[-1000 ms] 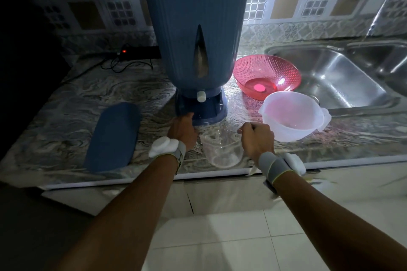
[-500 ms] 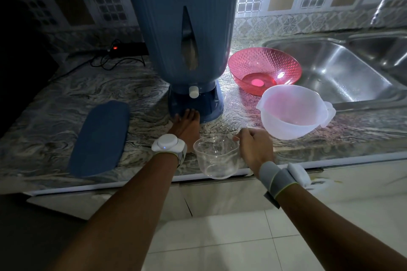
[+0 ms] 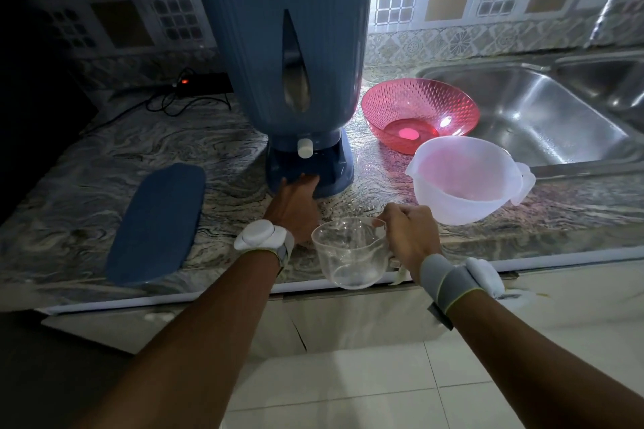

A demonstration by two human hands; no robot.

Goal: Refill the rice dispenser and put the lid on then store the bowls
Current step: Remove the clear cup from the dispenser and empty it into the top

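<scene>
Lid [image 3: 156, 223] lies flat left of the left hand [image 3: 298, 204], which touches the dispenser base [image 3: 310, 174] with straight fingers, its long axis running away from the person, while the right hand [image 3: 413, 237] grips the clear cup [image 3: 350, 256].

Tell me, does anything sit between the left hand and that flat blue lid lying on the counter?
Nothing visible does. The left hand touches the base of the tall blue ribbed rice dispenser, and only bare marbled countertop lies between it and the flat blue oblong lid to its left.

White wrist devices [image 3: 259, 235], grey straps [image 3: 449, 277]
</scene>
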